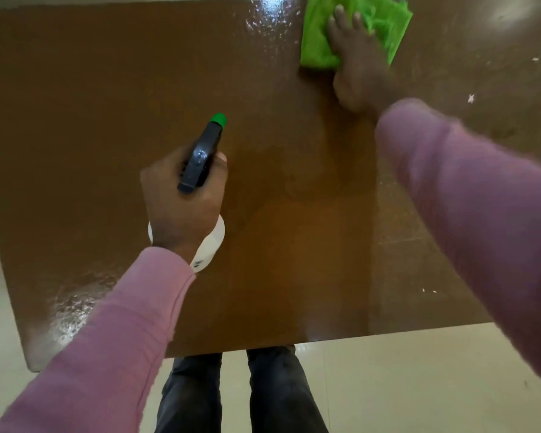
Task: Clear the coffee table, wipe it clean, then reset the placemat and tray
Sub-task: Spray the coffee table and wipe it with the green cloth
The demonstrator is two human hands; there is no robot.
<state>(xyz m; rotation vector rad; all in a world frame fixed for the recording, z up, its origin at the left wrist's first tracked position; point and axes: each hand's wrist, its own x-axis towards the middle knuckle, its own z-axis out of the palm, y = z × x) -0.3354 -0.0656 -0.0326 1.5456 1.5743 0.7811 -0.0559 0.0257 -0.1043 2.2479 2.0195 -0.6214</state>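
Brown coffee table (107,89) right in front of the person, fills most of the view. The top is glossy, w/ wet sheen at the far edge and the near-L corner.

L hand (181,201) is wrapped round the neck of a spray bottle (211,242): white body, black trigger head, green nozzle (218,119) pointing away over the table. There is a small dark mark on the white body, too small to read; no brand legible.

R hand (356,57) is stretched out to the far-R part of the table, fingers flat, pressing on a green cloth (319,42). The hands are well apart.

Few white specks (471,98) on the table's R side. Pink sleeves (481,198), dark trousers (272,395), pale tiled floor (419,385).
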